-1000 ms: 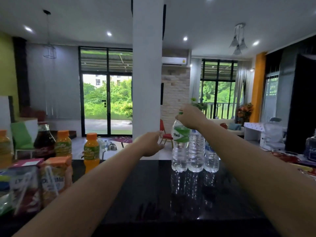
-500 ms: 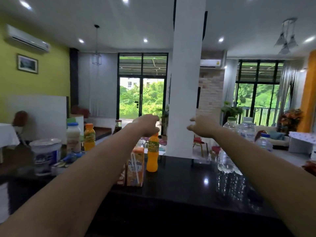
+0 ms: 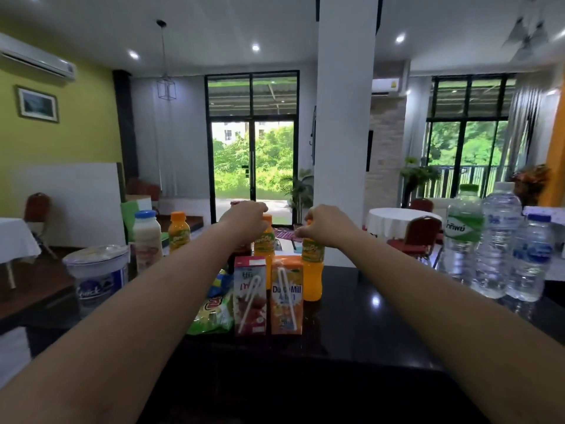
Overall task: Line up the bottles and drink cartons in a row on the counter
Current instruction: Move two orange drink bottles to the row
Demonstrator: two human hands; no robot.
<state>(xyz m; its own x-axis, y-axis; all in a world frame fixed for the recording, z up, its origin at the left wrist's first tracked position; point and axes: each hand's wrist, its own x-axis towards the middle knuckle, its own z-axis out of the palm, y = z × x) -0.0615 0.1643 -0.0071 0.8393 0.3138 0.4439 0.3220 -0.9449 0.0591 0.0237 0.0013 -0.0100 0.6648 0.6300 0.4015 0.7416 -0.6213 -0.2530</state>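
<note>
1. A bright open room with a white pillar and glass doors lies beyond a glossy black counter [image 3: 360, 319], which carries the drinks.

2. Toward the counter's right edge three clear water bottles [image 3: 496, 246] stand upright in a tight group, touching or nearly so.

3. Near the middle, two drink cartons [image 3: 269, 296], each with a straw taped to its face, stand side by side closer to the near edge. Behind them stand orange juice bottles; a further orange bottle and a pale milk bottle [image 3: 147, 240] sit toward the far left corner, beside a white tub [image 3: 97, 275].

4. The right hand [image 3: 321, 223] is closed around the cap and neck of the orange juice bottle [image 3: 312, 270] just right of the cartons.

5. The left hand [image 3: 246, 217] is curled over the top of a second orange bottle [image 3: 264, 243] behind the cartons; whether it actually grips it I cannot tell.

6. Handling, as a judgement: the full juice bottles are stiff, moderately heavy and top-steady, so a neck grip should serve, though a smooth cap may slip. The cartons are light, soft-sided and tippy; take them by the flat sides, gently, clear of the straws. The water bottles have thin walls that give; hold them at the shoulder.
</note>
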